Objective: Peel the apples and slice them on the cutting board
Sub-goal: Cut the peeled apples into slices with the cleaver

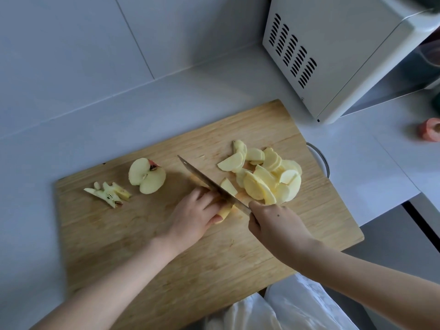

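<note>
A wooden cutting board (166,246) lies on the white counter. My left hand (192,215) holds a peeled apple piece (225,211) down near the board's middle, fingers curled over it. My right hand (273,225) grips the handle of a knife (209,182), whose blade lies against the left fingers and cuts into that piece. A freshly cut slice (228,186) leans just right of the blade. A pile of apple slices (269,177) lies at the right. A peeled apple half (146,176) with its core showing sits at the left, beside cut-out core scraps (108,192).
A white microwave (345,51) stands at the back right, close to the board's far corner. A bowl rim (320,158) shows past the board's right edge. A reddish apple piece (429,129) lies at the far right. The tiled wall runs behind.
</note>
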`<move>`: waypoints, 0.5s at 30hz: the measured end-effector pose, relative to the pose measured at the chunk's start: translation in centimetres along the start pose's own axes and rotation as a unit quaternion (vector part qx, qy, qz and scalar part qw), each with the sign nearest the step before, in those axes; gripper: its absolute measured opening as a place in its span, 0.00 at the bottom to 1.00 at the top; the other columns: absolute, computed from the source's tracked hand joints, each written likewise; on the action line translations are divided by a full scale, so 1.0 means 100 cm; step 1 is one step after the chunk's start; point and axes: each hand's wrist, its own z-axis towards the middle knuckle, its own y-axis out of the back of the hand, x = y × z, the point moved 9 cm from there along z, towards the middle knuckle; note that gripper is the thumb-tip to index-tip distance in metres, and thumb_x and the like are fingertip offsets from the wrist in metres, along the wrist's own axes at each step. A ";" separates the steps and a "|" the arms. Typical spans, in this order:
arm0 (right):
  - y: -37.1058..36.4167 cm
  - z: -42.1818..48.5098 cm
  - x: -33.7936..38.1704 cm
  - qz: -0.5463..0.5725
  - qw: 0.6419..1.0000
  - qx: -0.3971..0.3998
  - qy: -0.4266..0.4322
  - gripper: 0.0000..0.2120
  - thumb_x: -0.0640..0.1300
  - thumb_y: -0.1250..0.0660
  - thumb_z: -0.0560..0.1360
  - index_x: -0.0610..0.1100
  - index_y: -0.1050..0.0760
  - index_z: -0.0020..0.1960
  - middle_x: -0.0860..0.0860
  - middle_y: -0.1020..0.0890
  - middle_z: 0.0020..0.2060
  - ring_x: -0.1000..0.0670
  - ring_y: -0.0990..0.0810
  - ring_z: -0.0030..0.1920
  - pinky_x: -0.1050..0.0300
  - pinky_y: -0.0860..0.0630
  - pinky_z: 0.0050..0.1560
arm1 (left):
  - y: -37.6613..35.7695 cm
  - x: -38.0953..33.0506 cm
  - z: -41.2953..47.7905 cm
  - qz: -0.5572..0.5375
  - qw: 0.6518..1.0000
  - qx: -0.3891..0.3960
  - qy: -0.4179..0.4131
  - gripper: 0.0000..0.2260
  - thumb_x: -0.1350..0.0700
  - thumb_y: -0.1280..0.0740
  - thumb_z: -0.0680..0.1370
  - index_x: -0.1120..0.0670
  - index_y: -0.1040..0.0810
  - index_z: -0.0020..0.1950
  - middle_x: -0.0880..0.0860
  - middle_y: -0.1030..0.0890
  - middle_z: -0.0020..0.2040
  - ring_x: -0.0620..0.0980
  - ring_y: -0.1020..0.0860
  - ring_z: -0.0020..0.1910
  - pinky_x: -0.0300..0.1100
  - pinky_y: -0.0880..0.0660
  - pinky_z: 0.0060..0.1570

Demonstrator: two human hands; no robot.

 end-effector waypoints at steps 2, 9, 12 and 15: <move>-0.009 0.010 -0.001 0.012 1.000 0.003 -0.002 0.14 0.41 0.47 0.79 0.48 0.43 0.35 0.52 0.36 0.27 0.54 0.40 0.25 0.61 0.44 0.25 | 0.003 -0.002 -0.001 -0.007 1.000 -0.013 0.004 0.14 0.58 0.22 0.65 0.56 0.16 0.50 0.53 0.18 0.50 0.53 0.30 0.50 0.45 0.22 0.38; 0.008 0.000 -0.009 0.049 0.998 -0.030 0.006 0.16 0.41 0.45 0.79 0.49 0.42 0.34 0.53 0.37 0.24 0.52 0.41 0.24 0.62 0.44 0.25 | 0.007 -0.008 -0.003 0.002 0.999 -0.032 0.000 0.15 0.60 0.22 0.65 0.57 0.16 0.50 0.55 0.17 0.50 0.52 0.29 0.52 0.42 0.25 0.51; 0.017 -0.015 -0.005 0.024 0.999 -0.040 0.020 0.10 0.42 0.45 0.79 0.46 0.37 0.38 0.53 0.38 0.24 0.51 0.41 0.23 0.61 0.44 0.25 | 0.003 -0.008 -0.002 0.029 0.999 -0.023 -0.019 0.15 0.59 0.21 0.65 0.58 0.17 0.50 0.55 0.17 0.50 0.53 0.30 0.51 0.44 0.31 0.53; 0.018 -0.019 -0.003 -0.003 0.999 -0.027 0.018 0.09 0.43 0.46 0.79 0.46 0.38 0.40 0.53 0.37 0.25 0.51 0.40 0.23 0.61 0.43 0.25 | 0.002 -0.006 0.000 0.038 0.999 -0.020 -0.023 0.16 0.59 0.21 0.64 0.57 0.17 0.50 0.55 0.17 0.49 0.54 0.31 0.50 0.44 0.32 0.51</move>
